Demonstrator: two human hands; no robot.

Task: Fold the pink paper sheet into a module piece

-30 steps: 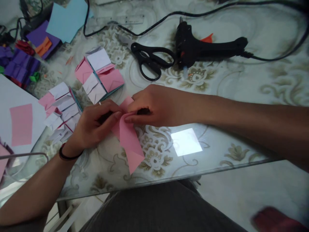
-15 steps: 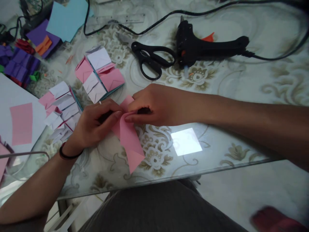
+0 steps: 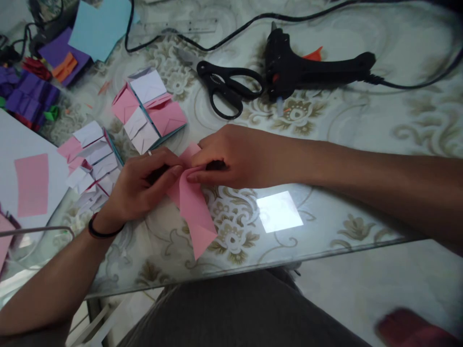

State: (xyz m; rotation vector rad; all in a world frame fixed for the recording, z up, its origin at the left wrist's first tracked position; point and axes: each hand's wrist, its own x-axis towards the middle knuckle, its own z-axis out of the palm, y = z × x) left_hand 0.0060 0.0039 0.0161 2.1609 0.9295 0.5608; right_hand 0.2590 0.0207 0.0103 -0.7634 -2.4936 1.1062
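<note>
A strip of pink paper [image 3: 198, 217] is curled over between my two hands, its pointed lower end hanging toward the table's front edge. My left hand [image 3: 148, 180] pinches the paper's left side between thumb and fingers. From the right, my right hand [image 3: 224, 161] grips the folded-over part, thumb and index finger pressed together. The fingers hide part of the fold. Close above my left hand lies a pink and white folded paper piece [image 3: 150, 111] with blue edges. Another folded paper piece [image 3: 96, 164] lies just left of that hand.
Black-handled scissors [image 3: 227, 89] and a black glue gun [image 3: 318, 67] with its cord lie at the back. A clear ruler [image 3: 191, 25], blue paper [image 3: 99, 29] and purple folded pieces [image 3: 32, 96] are at the back left. White paper [image 3: 21, 140] bears a pink rectangle [image 3: 32, 185].
</note>
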